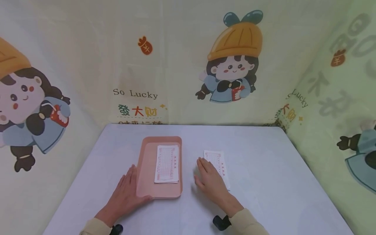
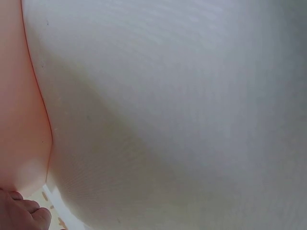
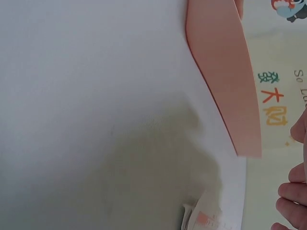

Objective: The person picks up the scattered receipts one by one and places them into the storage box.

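Observation:
A pink tray (image 1: 145, 178) lies left of the middle of the table, and a stack of printed paper slips (image 1: 166, 164) rests inside its right half. My left hand (image 1: 124, 194) touches the tray's left side with straight fingers, its thumb along the near edge. In the left wrist view the tray's wall (image 2: 21, 96) shows beside my knuckles. To the right of the tray lies a second stack of slips (image 1: 218, 160), partly hidden by my right hand (image 1: 213, 183). That hand hovers over the stack, fingers extended; the right wrist view shows the slips' raised edge (image 3: 204, 221) below it.
The white table (image 1: 264, 182) extends to both sides and ends at the back against a printed cloth (image 1: 182, 81) with cartoon figures. More of this cloth hangs at left and right. Black wrist cameras (image 1: 221, 223) sit at both cuffs.

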Available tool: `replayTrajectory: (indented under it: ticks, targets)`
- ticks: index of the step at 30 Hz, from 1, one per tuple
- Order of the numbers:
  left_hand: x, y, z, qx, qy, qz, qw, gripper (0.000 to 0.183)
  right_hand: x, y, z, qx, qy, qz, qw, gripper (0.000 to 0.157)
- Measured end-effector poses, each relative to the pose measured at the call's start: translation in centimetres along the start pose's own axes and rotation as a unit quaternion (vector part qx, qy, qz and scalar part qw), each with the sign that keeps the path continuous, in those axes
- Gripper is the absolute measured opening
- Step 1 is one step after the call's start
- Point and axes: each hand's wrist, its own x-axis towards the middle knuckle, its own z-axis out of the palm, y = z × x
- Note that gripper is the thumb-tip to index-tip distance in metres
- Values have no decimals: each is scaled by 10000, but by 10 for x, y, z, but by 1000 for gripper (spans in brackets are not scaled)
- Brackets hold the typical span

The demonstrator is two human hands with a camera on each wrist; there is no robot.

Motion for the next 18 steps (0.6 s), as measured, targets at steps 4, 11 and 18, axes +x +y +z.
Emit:
replayTrajectory:
  ticks: [4,11,18]
  targets:
    - [1,0,1,-13,13,38,10000,131,-4,8,-2,-23,37,27,10000,58]
    - [0,-1,1,-11,106,118,9999,130,-9,20,-3,-131,140,24,9998,58]
    - [1,-2,1,3,29,52,10000,131,-18,27,-4,-110,257,75,9996,58]
